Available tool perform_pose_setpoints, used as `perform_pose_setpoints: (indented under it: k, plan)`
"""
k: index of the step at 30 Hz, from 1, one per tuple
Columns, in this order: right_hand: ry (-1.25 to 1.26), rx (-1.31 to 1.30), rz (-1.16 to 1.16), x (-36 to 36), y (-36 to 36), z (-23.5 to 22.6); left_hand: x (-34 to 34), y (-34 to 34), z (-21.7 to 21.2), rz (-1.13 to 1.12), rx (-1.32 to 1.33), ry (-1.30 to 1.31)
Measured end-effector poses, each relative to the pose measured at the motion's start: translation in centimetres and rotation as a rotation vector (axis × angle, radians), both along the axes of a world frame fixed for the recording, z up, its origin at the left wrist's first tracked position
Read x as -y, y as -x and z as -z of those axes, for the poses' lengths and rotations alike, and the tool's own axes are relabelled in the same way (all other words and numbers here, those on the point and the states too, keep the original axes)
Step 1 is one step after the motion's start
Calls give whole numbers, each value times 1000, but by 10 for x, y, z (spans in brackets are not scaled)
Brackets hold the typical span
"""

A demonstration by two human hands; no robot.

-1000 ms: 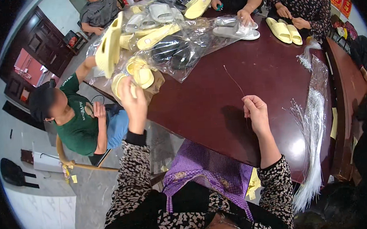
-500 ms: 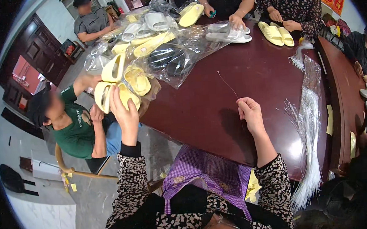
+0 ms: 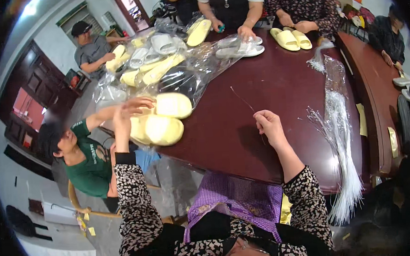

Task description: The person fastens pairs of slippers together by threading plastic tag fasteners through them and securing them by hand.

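My right hand (image 3: 269, 126) is pinched above the dark red table (image 3: 220, 146), holding a thin dark string (image 3: 242, 99) with a tiny pale tip. At the table's left edge my left hand (image 3: 121, 121) is beside a pair of yellow slippers (image 3: 165, 129), their rounded ends toward the right. Its fingers look stretched out, but it overlaps the arm of the co-worker in green (image 3: 92, 124), so which fingers are whose is partly unclear. A long bundle of white strings (image 3: 343, 162) lies on the table to the right of my right hand.
Grey and yellow slippers in clear plastic bags (image 3: 164, 74) pile up at the far left. Several co-workers sit or stand around the table; a yellow pair (image 3: 291, 39) is before one. A brown ledge (image 3: 377, 103) runs along the right, with slippers (image 3: 408, 111) beyond.
The yellow slippers have turned from their openings facing me to lying with rounded ends rightward. My left hand has shifted left off their front. My right hand still pinches the string.
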State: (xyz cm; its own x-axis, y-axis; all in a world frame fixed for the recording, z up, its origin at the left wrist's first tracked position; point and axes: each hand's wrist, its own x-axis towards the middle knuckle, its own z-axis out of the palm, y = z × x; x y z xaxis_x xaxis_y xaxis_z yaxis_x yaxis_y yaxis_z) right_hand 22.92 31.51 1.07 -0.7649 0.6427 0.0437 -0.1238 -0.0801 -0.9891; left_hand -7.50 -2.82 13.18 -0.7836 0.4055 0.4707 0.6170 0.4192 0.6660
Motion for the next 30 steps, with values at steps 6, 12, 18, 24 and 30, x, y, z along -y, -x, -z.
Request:
perform_pose_setpoints:
  k: [6,12,18,24,30]
  plan:
    - [50,-23,13,-4,-2,2,-19,24,85,106,-178,347]
    - [22,-4,19,-8,-5,4,-25,43,86,184,-77,287]
    - [48,49,9,-7,-2,2,-14,63,76,159,-103,534]
    - [-9,33,-4,-7,2,1,-10,88,85,268,-508,755]
    - [-20,72,5,-4,-1,1,-49,84,94,456,-301,621]
